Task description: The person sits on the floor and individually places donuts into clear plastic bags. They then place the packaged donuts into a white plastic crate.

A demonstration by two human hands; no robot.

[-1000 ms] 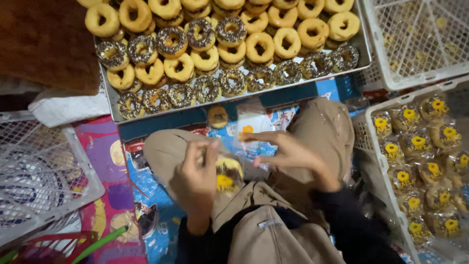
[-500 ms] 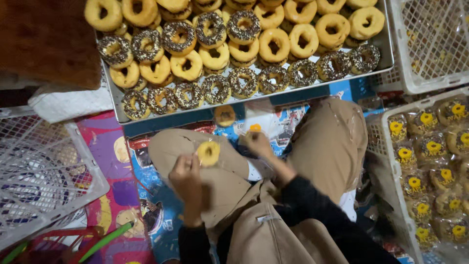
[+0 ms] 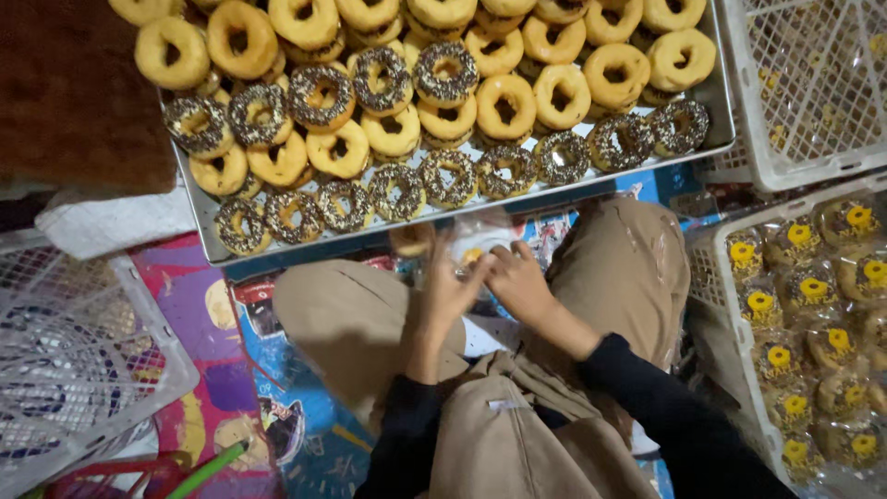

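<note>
I sit cross-legged in tan trousers, with both hands together between my knees. My left hand (image 3: 445,291) and my right hand (image 3: 519,282) pinch a clear plastic bag (image 3: 476,236) just below the tray's front edge. Something yellow shows through the bag; I cannot tell what it is. A loose brown doughnut (image 3: 411,238) lies on the mat beside my left fingertips. The metal tray (image 3: 205,226) in front holds several rows of doughnuts, some with yellow glaze (image 3: 504,103) and some with chocolate sprinkles (image 3: 397,189).
A white plastic crate (image 3: 707,268) on the right holds several bagged doughnuts with yellow centres. Another white crate (image 3: 804,148) stands at the top right and a third (image 3: 139,305) on the left. A brown board (image 3: 74,92) lies top left. A colourful mat (image 3: 212,370) covers the floor.
My left hand has left my left knee, where it was at a yellow doughnut, and moved forward to meet the right hand at the plastic bag. The doughnut is gone from the knee.
</note>
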